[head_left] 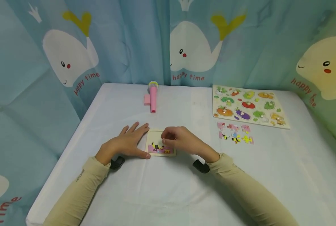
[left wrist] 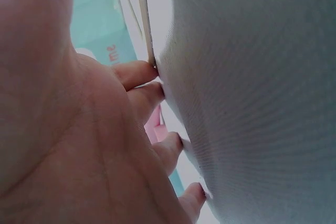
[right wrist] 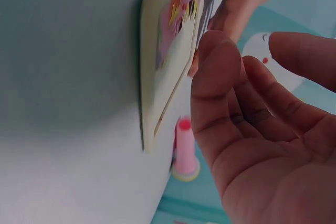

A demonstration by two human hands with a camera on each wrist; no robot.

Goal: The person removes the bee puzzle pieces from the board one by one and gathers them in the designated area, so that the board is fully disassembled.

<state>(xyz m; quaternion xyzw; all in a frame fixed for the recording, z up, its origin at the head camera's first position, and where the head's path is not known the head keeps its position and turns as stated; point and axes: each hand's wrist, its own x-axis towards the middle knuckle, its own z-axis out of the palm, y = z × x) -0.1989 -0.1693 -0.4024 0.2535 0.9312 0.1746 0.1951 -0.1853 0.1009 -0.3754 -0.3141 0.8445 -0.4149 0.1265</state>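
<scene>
White cloth over the bench (head_left: 168,194), whale-print "happy time" curtains all round the back. Nearest the camera, just below the middle of the frame, is the small puzzle board (head_left: 160,143), lying flat with a strip of pink picture already filled along its lower edge. The left hand (head_left: 129,142) is flat on the cloth, fingers straight, pressed up against the board's left side; I'd say that's to stop it sliding. The right hand (head_left: 182,139) hovers over the board's right half, fingertips bunched together as if pinching a piece down into place, though I can't actually make out a piece in there. Right of centre, six loose puzzle pieces (head_left: 235,133) sit in two tidy rows, probably laid out for easy picking. Beyond them, a vegetable peg puzzle (head_left: 248,106). Top centre, by the curtain, a pink toy microphone (head_left: 152,95) lies well apart.
</scene>
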